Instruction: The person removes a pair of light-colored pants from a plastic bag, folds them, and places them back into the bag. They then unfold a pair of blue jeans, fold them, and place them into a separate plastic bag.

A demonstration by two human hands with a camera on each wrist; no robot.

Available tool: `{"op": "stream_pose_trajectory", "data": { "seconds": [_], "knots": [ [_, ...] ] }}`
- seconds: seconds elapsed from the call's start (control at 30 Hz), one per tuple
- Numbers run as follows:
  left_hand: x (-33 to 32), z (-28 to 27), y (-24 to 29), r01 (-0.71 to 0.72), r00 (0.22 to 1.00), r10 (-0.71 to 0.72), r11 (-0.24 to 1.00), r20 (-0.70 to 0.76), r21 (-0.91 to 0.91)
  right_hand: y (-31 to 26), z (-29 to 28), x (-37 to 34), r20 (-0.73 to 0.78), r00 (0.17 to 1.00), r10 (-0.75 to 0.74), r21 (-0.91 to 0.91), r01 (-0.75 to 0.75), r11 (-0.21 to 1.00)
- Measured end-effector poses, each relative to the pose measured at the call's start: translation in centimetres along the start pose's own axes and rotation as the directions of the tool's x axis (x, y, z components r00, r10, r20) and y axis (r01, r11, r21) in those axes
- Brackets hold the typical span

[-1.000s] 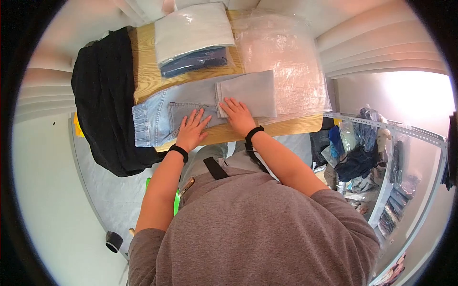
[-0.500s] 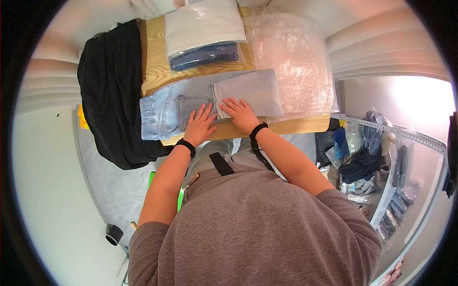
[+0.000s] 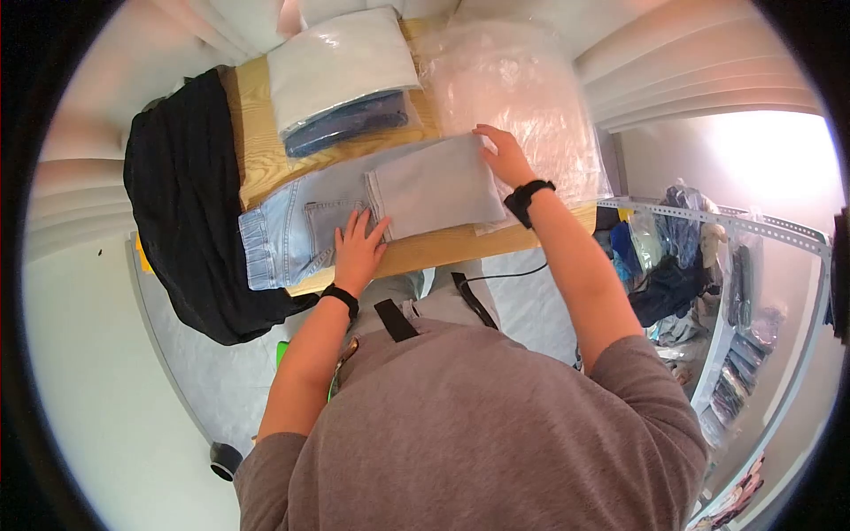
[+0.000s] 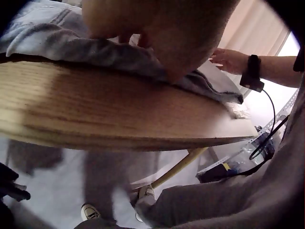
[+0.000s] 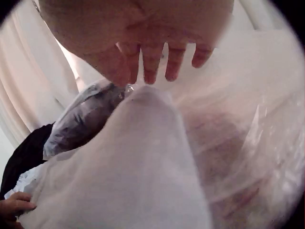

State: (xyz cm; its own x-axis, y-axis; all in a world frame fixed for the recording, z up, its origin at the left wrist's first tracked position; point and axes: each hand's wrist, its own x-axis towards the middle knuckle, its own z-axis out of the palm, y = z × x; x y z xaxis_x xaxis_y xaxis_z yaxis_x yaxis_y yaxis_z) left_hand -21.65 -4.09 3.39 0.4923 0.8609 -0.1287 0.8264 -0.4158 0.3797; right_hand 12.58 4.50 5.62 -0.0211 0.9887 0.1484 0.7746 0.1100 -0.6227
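Light-blue jeans (image 3: 341, 181) lie lengthwise near the table's front edge, elastic waistband at the left and the grey leg part (image 3: 434, 186) folded back over them. The left hand (image 3: 357, 257) rests with spread fingers on the jeans beside the pocket and the folded hem. At the far right corner of the folded leg is the right hand (image 3: 509, 159). In the right wrist view, thumb and forefinger of that hand (image 5: 143, 52) come together at the peak of the pale cloth (image 5: 138, 148), pinching it; the other fingers hang down.
Behind the jeans lies a stack of bagged garments, white (image 3: 341, 57) over dark blue (image 3: 345, 124). Clear plastic bags (image 3: 531, 97) cover the table's right side. Black cloth (image 3: 186, 203) drapes over its left end. A metal rack (image 3: 770, 243) with bagged clothes stands at the right.
The right hand has moved from the folded hem to the far right corner of the leg and pinches it there. The left hand stays on the jeans; the head view has shifted.
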Motion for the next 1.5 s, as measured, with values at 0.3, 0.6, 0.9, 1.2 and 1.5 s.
{"op": "stream_pose_trajectory", "data": {
  "seconds": [0.3,0.6,0.9,1.2,1.5],
  "knots": [
    [0.0,-0.1,0.1,0.009,1.000,-0.009,1.000,0.014,0.006,4.2,0.5,5.8,0.560,0.827,0.037,-0.100,0.024,0.995],
    [0.1,-0.2,0.2,0.021,0.999,-0.020,1.000,0.043,-0.016,1.7,1.6,4.8,0.443,0.870,0.215,-0.552,0.077,0.830],
    [0.1,0.2,0.3,0.022,1.000,-0.022,1.000,0.019,0.000,0.5,-2.1,-4.1,0.222,0.973,-0.058,0.154,0.024,0.988],
    [0.0,0.3,0.0,-0.007,1.000,0.007,1.000,0.024,0.006,-2.6,1.4,-11.1,0.086,0.970,0.226,0.071,-0.232,0.970],
    [0.1,0.0,0.3,0.000,0.998,-0.003,0.999,0.066,0.054,-2.5,4.2,-11.3,0.014,0.992,0.121,-0.669,-0.081,0.739]
  ]
}}
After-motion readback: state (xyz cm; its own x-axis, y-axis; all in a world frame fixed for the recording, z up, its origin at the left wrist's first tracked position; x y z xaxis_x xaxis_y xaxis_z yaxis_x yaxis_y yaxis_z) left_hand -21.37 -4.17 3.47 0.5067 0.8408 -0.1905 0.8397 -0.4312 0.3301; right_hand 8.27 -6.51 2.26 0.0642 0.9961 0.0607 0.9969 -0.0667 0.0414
